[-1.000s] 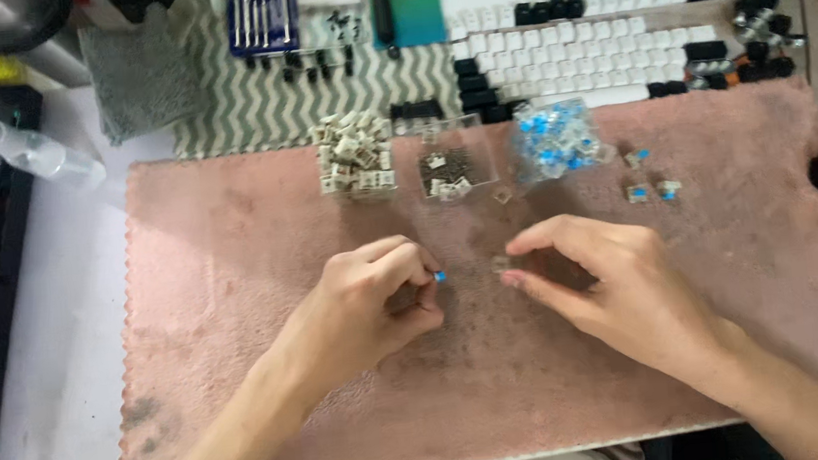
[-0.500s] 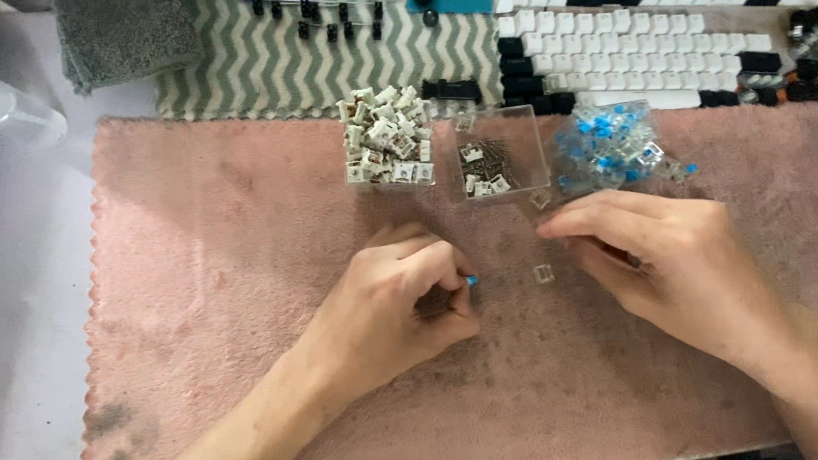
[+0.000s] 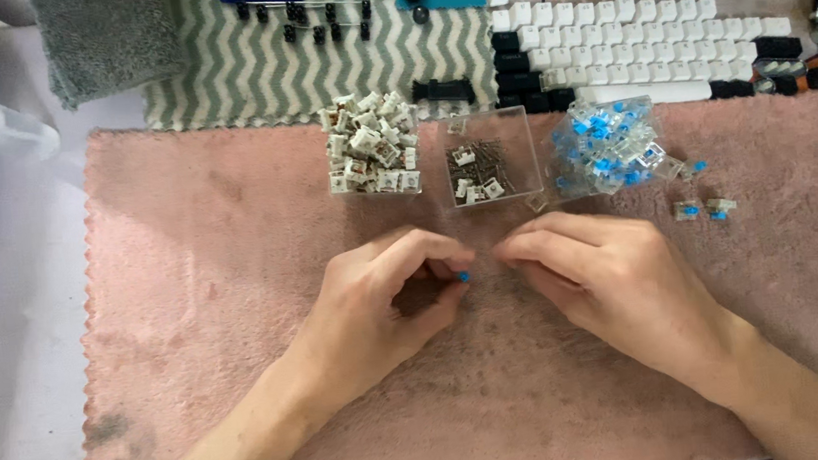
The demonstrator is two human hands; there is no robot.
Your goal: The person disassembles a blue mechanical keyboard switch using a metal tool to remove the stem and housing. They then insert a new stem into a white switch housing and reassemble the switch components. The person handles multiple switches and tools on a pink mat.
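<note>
Pinched between thumb and fingertips, the left hand (image 3: 376,307) holds a small switch part with a blue stem (image 3: 463,276); only the blue tip shows past the fingers, and the rest of the part is hidden. The right hand (image 3: 611,286) has its fingers curled, with the fingertips drawn together just beside the blue stem; whether this grip encloses anything cannot be told.

Head view: both hands work low over a pink fleece mat (image 3: 191,328) on the table. Behind them, from left to right, stand a heap of white switch housings (image 3: 369,145), a clear box of small springs and parts (image 3: 491,154) and a pile of clear-and-blue switches (image 3: 609,148). Two loose blue switches (image 3: 704,207) lie apart at the right. A black-and-white keyboard (image 3: 649,41) lies beyond the mat.

Procedure, as judged:
1. Keep the left pinch firm but light; the part is small and can spring away.
2. Keep both wrists resting on the mat for steadiness.
3. Align the parts squarely before pressing them together.
4. Work over the mat so a dropped piece stays close.
</note>
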